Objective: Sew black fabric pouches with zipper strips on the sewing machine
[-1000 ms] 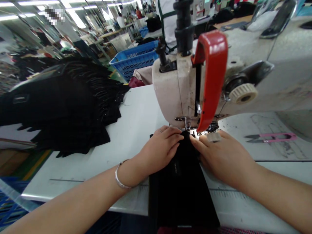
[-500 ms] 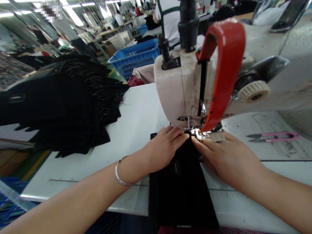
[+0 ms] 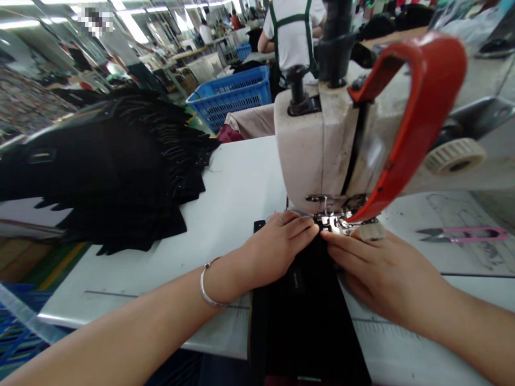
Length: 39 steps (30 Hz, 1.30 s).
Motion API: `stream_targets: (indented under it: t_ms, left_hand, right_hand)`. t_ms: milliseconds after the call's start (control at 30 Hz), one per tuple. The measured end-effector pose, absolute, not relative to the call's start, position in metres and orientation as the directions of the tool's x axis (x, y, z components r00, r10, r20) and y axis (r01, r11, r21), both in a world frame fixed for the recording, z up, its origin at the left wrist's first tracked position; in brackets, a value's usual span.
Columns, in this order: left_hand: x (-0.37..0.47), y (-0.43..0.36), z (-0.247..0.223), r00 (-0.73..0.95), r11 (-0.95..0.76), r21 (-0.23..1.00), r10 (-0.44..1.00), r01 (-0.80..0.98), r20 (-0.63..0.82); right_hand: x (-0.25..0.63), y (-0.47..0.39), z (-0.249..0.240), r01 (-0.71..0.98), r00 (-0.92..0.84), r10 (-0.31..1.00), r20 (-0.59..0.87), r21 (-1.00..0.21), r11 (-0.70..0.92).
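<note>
Where the head of a pale sewing machine (image 3: 300, 155) comes down over the white table (image 3: 245, 174), I see both of the person's hands close together on a long black piece (image 3: 314, 327), its upper end by the metal presser foot (image 3: 332, 222) and its lower part running down over the near edge of the table. The left hand (image 3: 276, 244) lies across the upper left of that piece, fingers bent and held side by side, the tips pressed down on the black material just in front of the foot; whether they pinch any of it, I can't tell from where I stand. A thin ring (image 3: 280, 220) sits on one finger and a silver bracelet (image 3: 206, 287) circles the wrist. The right hand (image 3: 386, 268) reaches in from the other side, its index finger fairly straight, the tip at the piece's edge near the left fingertips; the thumb is mostly hidden, so I can't say if anything is gripped. Above it curves a red guard (image 3: 422, 128), and farther right lie pink-handled snips (image 3: 462, 234). Over to the left, a thick stack of black pieces (image 3: 132, 171) covers the table's corner, with a blue basket (image 3: 237, 102) beyond it and a co-worker (image 3: 293, 43) in white behind the machine
</note>
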<state>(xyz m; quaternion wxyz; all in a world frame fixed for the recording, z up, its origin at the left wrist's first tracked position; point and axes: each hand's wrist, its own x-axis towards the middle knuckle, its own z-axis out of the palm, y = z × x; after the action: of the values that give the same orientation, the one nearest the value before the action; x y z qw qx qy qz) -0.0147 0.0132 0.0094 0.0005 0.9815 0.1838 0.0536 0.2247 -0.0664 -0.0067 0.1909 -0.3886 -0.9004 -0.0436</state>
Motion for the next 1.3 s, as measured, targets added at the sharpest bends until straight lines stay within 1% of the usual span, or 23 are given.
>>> stream_targets:
  t_ms: [133,200,267,333,400,467,533,567,633,700,767,800,867,933,1000,1067,1167,1233,1300]
  left_hand:
    - [-0.012,0.02,0.004,0.913,-0.922,0.044,0.386,0.384,0.131]
    - [-0.012,0.024,0.006,0.907,-0.916,0.083,0.4,0.392,0.132]
    - [-0.013,0.02,0.014,0.898,-0.902,0.147,0.424,0.407,0.118]
    - [-0.018,0.003,0.027,0.885,-0.869,0.232,0.461,0.436,0.061]
    - [-0.025,-0.026,0.039,0.869,-0.826,0.294,0.493,0.48,-0.036]
    - [-0.033,-0.06,0.046,0.848,-0.802,0.281,0.519,0.527,-0.106]
    - [-0.041,-0.088,0.046,0.804,-0.758,0.278,0.584,0.589,-0.112]
    - [-0.044,-0.098,0.044,0.782,-0.73,0.302,0.615,0.613,-0.101]
    - [-0.052,-0.108,0.04,0.72,-0.646,0.399,0.693,0.65,-0.05]
    - [-0.06,-0.108,0.037,0.59,-0.494,0.529,0.807,0.69,-0.015]
    - [-0.067,-0.102,0.04,0.412,-0.293,0.636,0.91,0.714,-0.044]
    - [-0.069,-0.098,0.042,0.34,-0.201,0.674,0.937,0.711,-0.079]
    - [-0.07,-0.092,0.049,0.285,-0.099,0.727,0.949,0.679,-0.136]
    - [-0.066,-0.087,0.056,0.31,-0.098,0.753,0.94,0.65,-0.145]
    - [-0.06,-0.086,0.058,0.371,-0.183,0.727,0.923,0.662,-0.105]
    - [-0.055,-0.087,0.055,0.468,-0.342,0.631,0.883,0.697,-0.039]
    - [-0.051,-0.09,0.05,0.651,-0.587,0.457,0.759,0.668,0.022]
    - [-0.05,-0.09,0.048,0.705,-0.663,0.376,0.709,0.647,0.037]
    - [-0.049,-0.089,0.048,0.721,-0.699,0.306,0.691,0.647,0.055]
  right_hand:
    - [0.224,-0.066,-0.004,0.719,-0.606,0.707,0.365,-0.13,0.683]
    - [0.225,-0.065,-0.003,0.726,-0.6,0.718,0.354,-0.138,0.674]
    - [0.228,-0.061,-0.002,0.723,-0.602,0.72,0.344,-0.147,0.675]
    - [0.233,-0.058,0.001,0.697,-0.623,0.709,0.329,-0.177,0.695]
    - [0.238,-0.055,0.005,0.662,-0.648,0.695,0.312,-0.221,0.716]
    - [0.241,-0.055,0.01,0.65,-0.649,0.7,0.299,-0.26,0.714]
    - [0.243,-0.056,0.014,0.65,-0.635,0.715,0.293,-0.297,0.699]
    - [0.244,-0.057,0.015,0.645,-0.631,0.717,0.295,-0.314,0.697]
    - [0.243,-0.058,0.015,0.62,-0.632,0.709,0.313,-0.344,0.705]
    - [0.242,-0.058,0.013,0.607,-0.626,0.708,0.327,-0.365,0.705]
    - [0.238,-0.058,0.011,0.632,-0.6,0.734,0.319,-0.375,0.679]
    - [0.235,-0.058,0.01,0.656,-0.579,0.753,0.311,-0.371,0.657]
    - [0.23,-0.057,0.007,0.705,-0.541,0.779,0.318,-0.334,0.626]
    - [0.224,-0.056,0.003,0.717,-0.555,0.753,0.355,-0.256,0.649]
    - [0.22,-0.056,-0.001,0.669,-0.629,0.672,0.391,-0.169,0.724]
    - [0.218,-0.057,-0.005,0.612,-0.693,0.601,0.398,-0.114,0.783]
    - [0.218,-0.059,-0.008,0.601,-0.706,0.579,0.407,-0.087,0.794]
    - [0.22,-0.061,-0.008,0.597,-0.712,0.571,0.409,-0.076,0.799]
    - [0.222,-0.062,-0.007,0.59,-0.722,0.563,0.401,-0.067,0.805]
